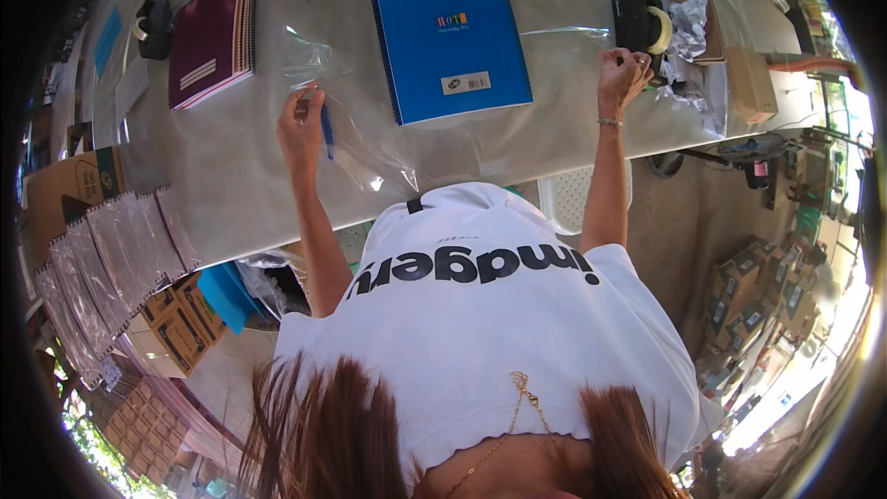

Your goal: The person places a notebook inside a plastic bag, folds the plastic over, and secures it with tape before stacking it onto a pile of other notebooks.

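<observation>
My left hand (300, 125) is closed, its thumb and fingertips pinched at a glinting piece of clear plastic film (309, 55) on the table. A blue pen (327, 132) lies just right of that hand. My right hand (624, 79) has its fingers curled at the near end of a black tape dispenser (632, 23). A pale roll of tape (660, 30) sits in the dispenser; what the fingertips grip there is hidden. Between and beyond my hands, a blue spiral notebook (443, 55) lies flat, apart from both.
A stack of maroon notebooks (212, 37) lies at the left, near another black tape dispenser (153, 30). Crumpled wrap (688, 23) and a cardboard box (750, 83) are at the right. Clear-wrapped spiral notebooks (102, 268) stand left of the table edge.
</observation>
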### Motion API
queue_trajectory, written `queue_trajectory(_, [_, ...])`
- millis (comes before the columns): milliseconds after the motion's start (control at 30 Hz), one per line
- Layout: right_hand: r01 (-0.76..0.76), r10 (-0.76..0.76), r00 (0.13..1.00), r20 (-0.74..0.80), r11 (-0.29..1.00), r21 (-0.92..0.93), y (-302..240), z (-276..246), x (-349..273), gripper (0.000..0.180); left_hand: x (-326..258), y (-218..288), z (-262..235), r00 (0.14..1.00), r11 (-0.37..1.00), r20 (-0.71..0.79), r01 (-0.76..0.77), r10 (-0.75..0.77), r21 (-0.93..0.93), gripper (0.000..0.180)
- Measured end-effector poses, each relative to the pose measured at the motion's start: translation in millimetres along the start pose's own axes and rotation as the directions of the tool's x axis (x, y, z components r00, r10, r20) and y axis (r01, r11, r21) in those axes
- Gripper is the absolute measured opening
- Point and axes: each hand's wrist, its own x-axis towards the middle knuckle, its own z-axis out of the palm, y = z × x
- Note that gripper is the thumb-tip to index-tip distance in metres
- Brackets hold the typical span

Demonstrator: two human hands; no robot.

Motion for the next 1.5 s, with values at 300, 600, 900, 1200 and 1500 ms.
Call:
queue_trajectory(300, [-0.768,0.119,0.529,0.840,0.489,0.414,17.7,32.9,52.5,0.028,65.5,9.3,-10.3,0.966,0.937,0.139,0.247,-0.218,-0.247,0.059])
queue_trajectory(600, [-0.947,-0.471,0.196,0.860,0.137,0.291,10.1,34.6,89.9,0.073,103.0,-5.9,-23.4,0.837,0.891,0.527,0.343,-0.146,-0.297,0.043])
queue_trajectory(900, [-0.714,-0.343,0.278,0.897,0.552,0.431,3.5,20.5,108.8,0.064,80.2,66.3,-11.8,0.719,0.826,0.694,0.369,0.036,-0.425,0.065])
queue_trajectory(1200, [-0.661,-0.495,0.223,0.840,0.557,0.503,-35.5,-12.7,125.7,0.064,69.7,95.0,-1.1,0.761,0.877,0.644,0.359,-0.077,-0.320,0.062])
queue_trajectory(1500, [-0.756,-0.574,0.073,0.816,0.502,0.421,-65.3,-19.3,131.6,0.036,72.9,97.4,14.0,0.820,0.994,0.569,0.099,-0.057,-0.043,0.037])
